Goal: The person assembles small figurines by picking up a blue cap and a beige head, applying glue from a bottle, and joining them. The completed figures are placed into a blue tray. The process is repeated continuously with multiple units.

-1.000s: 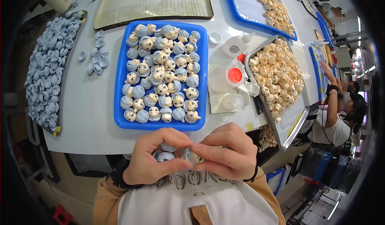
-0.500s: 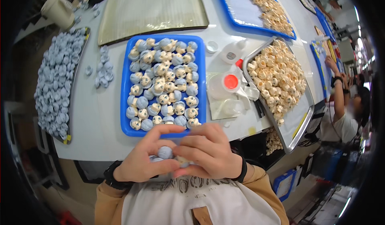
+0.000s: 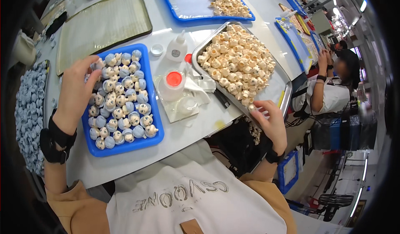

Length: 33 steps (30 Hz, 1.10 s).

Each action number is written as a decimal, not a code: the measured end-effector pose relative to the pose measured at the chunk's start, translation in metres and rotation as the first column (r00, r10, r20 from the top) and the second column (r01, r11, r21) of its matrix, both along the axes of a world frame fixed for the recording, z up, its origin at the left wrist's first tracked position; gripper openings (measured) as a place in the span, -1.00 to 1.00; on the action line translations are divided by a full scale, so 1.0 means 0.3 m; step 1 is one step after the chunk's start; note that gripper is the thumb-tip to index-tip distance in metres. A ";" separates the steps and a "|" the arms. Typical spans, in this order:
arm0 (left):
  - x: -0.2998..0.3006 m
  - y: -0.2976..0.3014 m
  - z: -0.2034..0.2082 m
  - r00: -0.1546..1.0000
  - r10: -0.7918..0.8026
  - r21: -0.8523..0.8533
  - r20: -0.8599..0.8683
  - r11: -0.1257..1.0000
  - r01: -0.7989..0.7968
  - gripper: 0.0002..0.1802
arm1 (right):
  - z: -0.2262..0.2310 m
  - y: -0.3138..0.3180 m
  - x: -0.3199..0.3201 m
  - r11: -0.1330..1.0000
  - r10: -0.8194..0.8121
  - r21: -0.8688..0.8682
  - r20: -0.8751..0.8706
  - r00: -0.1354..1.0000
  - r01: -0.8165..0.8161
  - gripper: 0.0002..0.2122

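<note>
At the far left corner of the blue tray point(image 3: 160, 139) my left hand point(image 3: 77, 90) has its thumb and fingers closed about a small doll head point(image 3: 99, 63), partly hidden by them. Rows of similar heads, with cream faces and pale blue hair, fill this tray. Over on the right, my right hand point(image 3: 271, 120) pinches a cream doll face piece point(image 3: 251, 107) at the near edge of a heap of hollow cream pieces point(image 3: 237, 63). That heap lies in a metal tray point(image 3: 285, 81).
Between the trays stand a white squeeze bottle point(image 3: 177, 48), a red-topped white container point(image 3: 171, 86) and crumpled tissue point(image 3: 202, 84). Pale blue hair pieces point(image 3: 31, 113) are heaped at left. Beyond lie a large flat tray point(image 3: 106, 23) and another blue tray point(image 3: 183, 2). A co-worker point(image 3: 329, 90) sits at right.
My hands have parted from the small pieces they held together near my chest. The left has reached to the blue tray, the right to the cream heap. The view has swung right.
</note>
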<state>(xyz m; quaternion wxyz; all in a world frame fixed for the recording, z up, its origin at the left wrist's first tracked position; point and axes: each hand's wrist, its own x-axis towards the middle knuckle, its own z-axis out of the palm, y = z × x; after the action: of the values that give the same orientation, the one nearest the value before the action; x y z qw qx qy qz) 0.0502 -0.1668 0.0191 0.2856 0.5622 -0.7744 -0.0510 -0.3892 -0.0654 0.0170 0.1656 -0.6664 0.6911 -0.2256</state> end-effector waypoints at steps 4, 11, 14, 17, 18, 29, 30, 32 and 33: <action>-0.067 0.185 0.151 0.982 0.070 0.176 -0.175 0.984 -0.039 -0.78 | -0.071 -0.005 0.003 0.990 -0.138 0.013 0.046 0.989 0.138 -0.84; -0.068 0.537 0.086 0.064 0.689 0.487 -0.722 0.440 0.755 -0.70 | -0.027 -0.005 0.045 0.962 -0.265 -0.069 -0.023 0.964 0.263 -0.75; -0.099 0.526 -0.006 -0.262 0.723 0.279 -0.639 0.536 0.797 -0.68 | 0.046 0.021 0.110 0.928 -0.233 -0.217 0.294 0.927 0.302 -0.81; -0.113 0.501 -0.048 -0.233 0.640 0.169 -0.732 0.501 0.849 -0.68 | 0.121 0.039 0.305 0.903 0.335 -0.403 0.441 0.833 -0.150 -0.77; -0.129 0.488 -0.037 -0.140 0.642 0.235 -0.754 0.462 0.855 -0.69 | 0.102 0.052 0.372 0.897 0.427 -0.373 0.587 0.688 -0.239 -0.74; -0.200 0.519 -0.096 -0.283 0.526 0.101 -0.802 0.586 0.804 -0.84 | 0.043 0.014 0.637 0.682 0.570 -0.206 0.751 0.333 -0.702 -0.65; -0.208 0.519 -0.090 -0.309 0.532 0.111 -0.788 0.616 0.780 -0.81 | 0.034 0.012 0.632 0.674 0.607 -0.228 0.713 0.351 -0.702 -0.65; -0.209 0.519 -0.082 -0.342 0.543 0.111 -0.767 0.638 0.762 -0.75 | 0.035 0.019 0.628 0.719 0.581 -0.207 0.703 0.410 -0.664 -0.65; -0.205 0.518 -0.080 -0.352 0.549 0.103 -0.758 0.634 0.766 -0.71 | 0.042 0.032 0.626 0.765 0.516 -0.159 0.732 0.446 -0.624 -0.64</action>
<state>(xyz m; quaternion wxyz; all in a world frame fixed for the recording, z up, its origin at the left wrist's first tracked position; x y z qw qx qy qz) -0.0113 -0.0113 -0.0049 0.5071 0.1934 -0.1336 -0.8292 -0.2014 -0.0557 0.0295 0.5407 -0.6947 0.3099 -0.3592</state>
